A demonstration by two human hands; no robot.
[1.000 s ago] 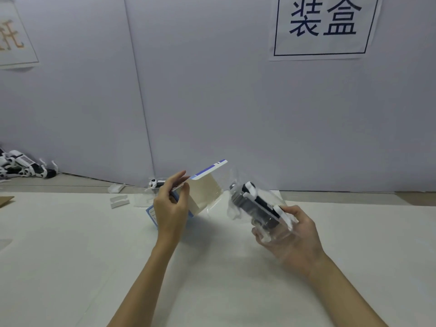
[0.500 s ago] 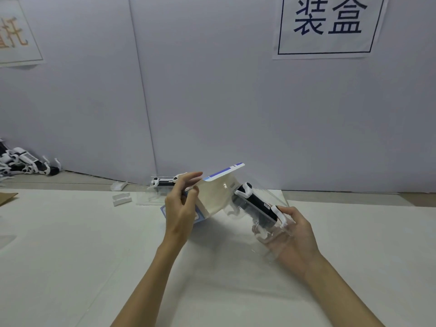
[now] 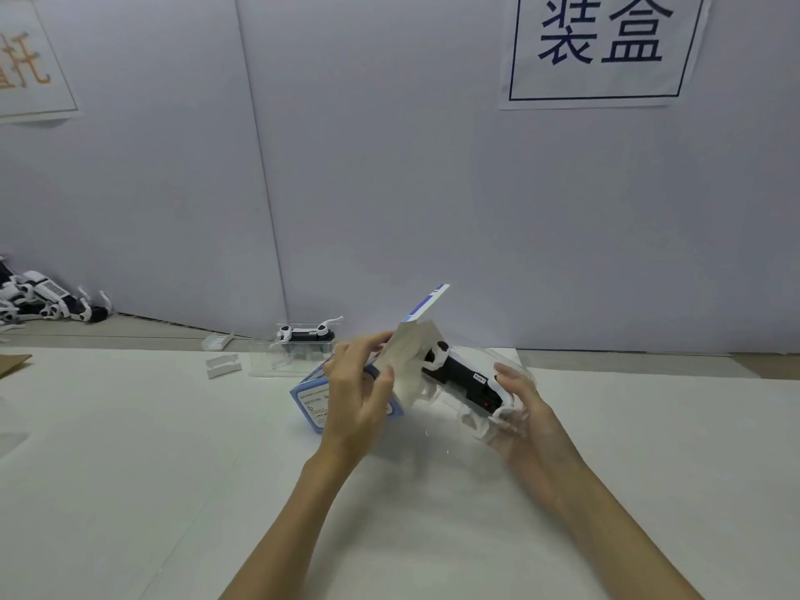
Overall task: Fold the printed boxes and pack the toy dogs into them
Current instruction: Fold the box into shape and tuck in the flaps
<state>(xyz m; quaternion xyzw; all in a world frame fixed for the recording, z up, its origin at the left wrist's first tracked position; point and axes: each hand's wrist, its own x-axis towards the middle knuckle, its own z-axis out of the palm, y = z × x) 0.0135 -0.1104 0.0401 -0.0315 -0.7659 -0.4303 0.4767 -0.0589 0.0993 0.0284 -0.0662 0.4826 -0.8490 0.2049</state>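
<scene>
Two bare forearms reach out over the white desk. Her left hand grips the printed box, fingers curled round its open end, its flap standing up and tilted. Just to the right, the right hand cups a clear plastic tray with a black-and-white toy dog inside, its head end at the box mouth. Farther back, another dog in a clear tray sits near small white inserts. More toy dogs lie heaped far left beside the wall. Above hangs a paper sign.
</scene>
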